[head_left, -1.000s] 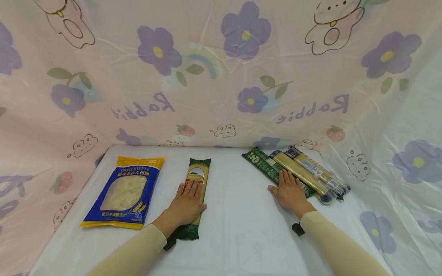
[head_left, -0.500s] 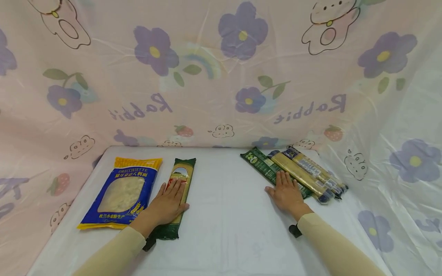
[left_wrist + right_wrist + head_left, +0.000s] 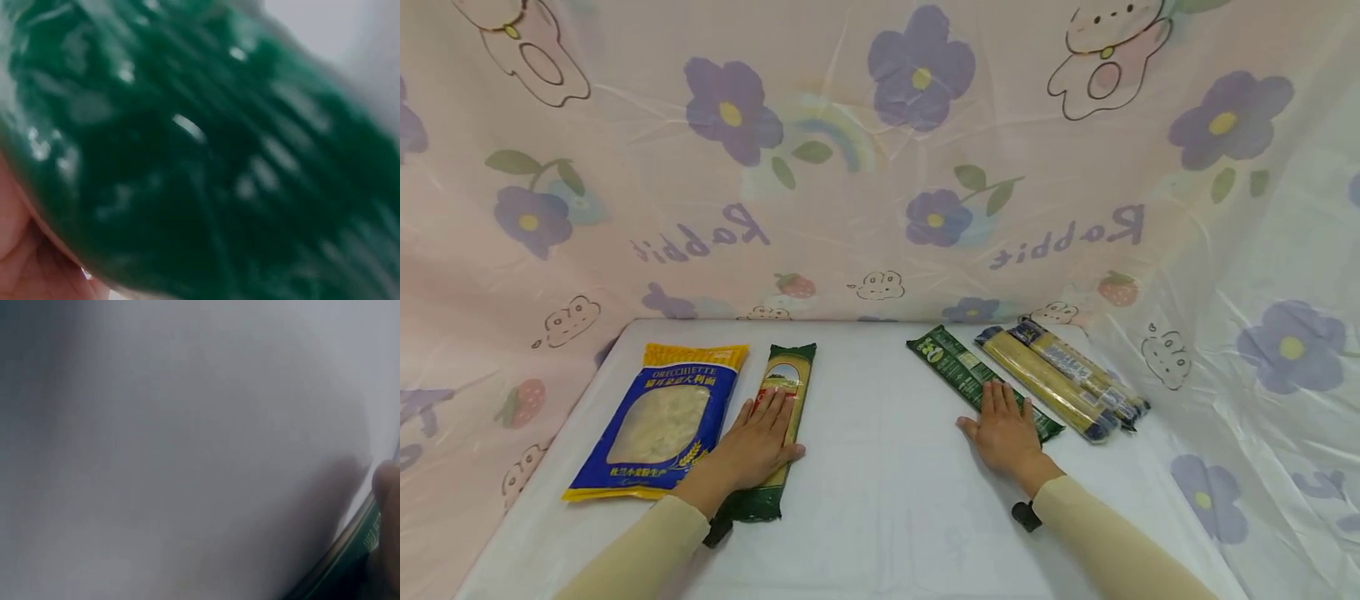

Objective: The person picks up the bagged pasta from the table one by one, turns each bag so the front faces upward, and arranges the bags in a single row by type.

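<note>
- Both packets have slid leftward since the earlier frames: the green spaghetti packet (image 3: 777,433) now lies just beside the blue orecchiette bag (image 3: 658,421), and the dark green packet (image 3: 981,382) has drawn apart from the two yellow spaghetti packets (image 3: 1063,385).
- Head view — the only one showing the whole layout. On the white table (image 3: 887,500), the left hand (image 3: 752,446) lies flat on the green spaghetti packet, fingers straight and together, thumb out to the right. The right hand (image 3: 1000,429) rests flat on the near end of the dark green packet, fingers extended, gripping nothing. Both forearms wear cream sleeves.
- Left wrist view — blurred glossy green wrapper (image 3: 206,162) fills the frame, with a little skin at lower left.
- Right wrist view — mostly blurred white tabletop; a fingertip (image 3: 389,487) and a green packet edge (image 3: 350,547) show at lower right.
</note>
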`<state>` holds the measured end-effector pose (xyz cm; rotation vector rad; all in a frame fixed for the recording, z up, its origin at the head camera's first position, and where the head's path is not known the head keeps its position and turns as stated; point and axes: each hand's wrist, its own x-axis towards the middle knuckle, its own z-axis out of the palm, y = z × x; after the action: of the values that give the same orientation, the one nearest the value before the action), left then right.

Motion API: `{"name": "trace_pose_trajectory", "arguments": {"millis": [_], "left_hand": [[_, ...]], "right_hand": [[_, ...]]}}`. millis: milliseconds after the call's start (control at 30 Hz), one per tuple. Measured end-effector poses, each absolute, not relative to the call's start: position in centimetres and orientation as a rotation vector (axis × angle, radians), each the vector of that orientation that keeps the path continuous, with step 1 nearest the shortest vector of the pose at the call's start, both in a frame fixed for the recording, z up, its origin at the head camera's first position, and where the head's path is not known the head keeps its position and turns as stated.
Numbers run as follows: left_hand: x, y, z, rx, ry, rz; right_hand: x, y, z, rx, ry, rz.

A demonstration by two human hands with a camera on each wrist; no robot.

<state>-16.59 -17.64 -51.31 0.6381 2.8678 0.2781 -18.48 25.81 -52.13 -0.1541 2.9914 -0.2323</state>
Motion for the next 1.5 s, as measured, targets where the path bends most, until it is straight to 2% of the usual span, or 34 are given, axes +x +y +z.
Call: {"name": "trace_pose_trajectory", "arguments": {"millis": [200,333,533,733,900,1067,1200,1400,1500], "left_hand": [[-16.7,-17.2,-50.2,0.587,2.83,0.26],[-17.1,-15.2,-48.9,0.531,2.82,0.235],[-17.9,-9.8,-48.1,0.668,2.821,0.3],[-18.7,-5.8,-49.2,0.792,2.822,0.38],[-19.1,-5.9,-50.7,0.8,2.819,0.4],[-19.5,-6.5,-50.9,0.835,2.785,0.387],[-20.5,-6.3,-50.3,0.871,2.796,0.392],[-22.5,-5.2,-49.6,0.856,3.007,0.308],[-23.5,-4.8,-49.4,0.815,3.097,0.258]], "right_hand": [[-17.4,24.4,-52.1,-0.177,2.985,-0.224],[-16.7,23.2,-52.0,-0.182,2.979,-0.227],[-15.3,19.7,-51.9,-0.226,2.957,-0.251],[-12.7,15.3,-51.4,-0.435,2.944,-0.272],[-9.7,13.1,-50.6,-0.679,2.877,-0.242],[-7.3,12.2,-50.4,-0.777,2.824,-0.238],[-6.4,12.2,-50.3,-0.813,2.847,-0.27],[-5.5,13.4,-50.2,-1.071,3.063,-0.199],[-5.4,14.3,-50.6,-1.111,3.229,-0.184]]}}
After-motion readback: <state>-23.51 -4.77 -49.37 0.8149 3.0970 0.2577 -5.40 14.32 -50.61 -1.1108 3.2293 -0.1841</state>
